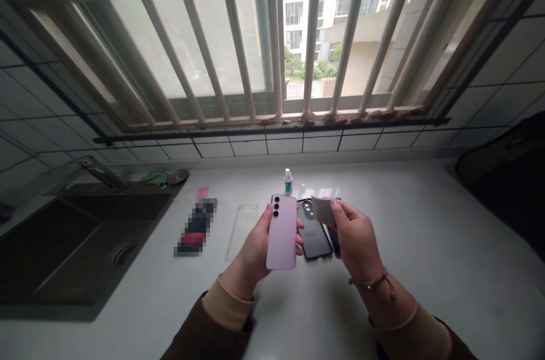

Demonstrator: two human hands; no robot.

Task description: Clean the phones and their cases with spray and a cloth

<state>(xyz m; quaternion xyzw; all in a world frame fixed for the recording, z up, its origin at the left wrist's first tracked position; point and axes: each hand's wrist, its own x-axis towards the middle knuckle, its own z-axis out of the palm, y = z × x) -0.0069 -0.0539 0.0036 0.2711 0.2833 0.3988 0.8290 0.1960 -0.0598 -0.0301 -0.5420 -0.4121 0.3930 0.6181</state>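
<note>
- Clock taken with the phone (pixel 281 243) at centre, 12 toward the window (pixel 232 42).
- Phone: lilac, back side up toward the viewer, three lenses down its upper left edge. Held over the counter (pixel 426 224), near mid-view.
- Left hand (pixel 255 249): fingers closed around the phone, thumb along the 9 o'clock edge, fingertips showing past the 3 o'clock edge.
- Right hand (pixel 357 235): at 3 o'clock, thumb and fingers pinching a grey sheet (pixel 323 211), cloth or paper, cannot tell. The sheet is apart from the phone, toward 2 o'clock. Cord bracelet (pixel 377 280) on the wrist.
- Black case (pixel 317 238): on the counter at 3 o'clock, lens openings at its far end, partly under the sheet in this view.
- Dark item (pixel 335 242): just beside the black case, mostly hidden by the right hand; kind unclear.
- Clear case (pixel 242 229): on the counter at 9 o'clock, partly behind the left hand.
- Pixelated item (pixel 196 229): farther out at 9 o'clock, dark with a red band.
- Pink slip (pixel 203 192): toward 10 o'clock, just beyond the pixelated item.
- Bottle (pixel 288 181): upright at 12 o'clock, white cap, blue on the label.
- Sink (pixel 46 312): well out at 9 o'clock. Tap (pixel 104 174) toward 10.
</note>
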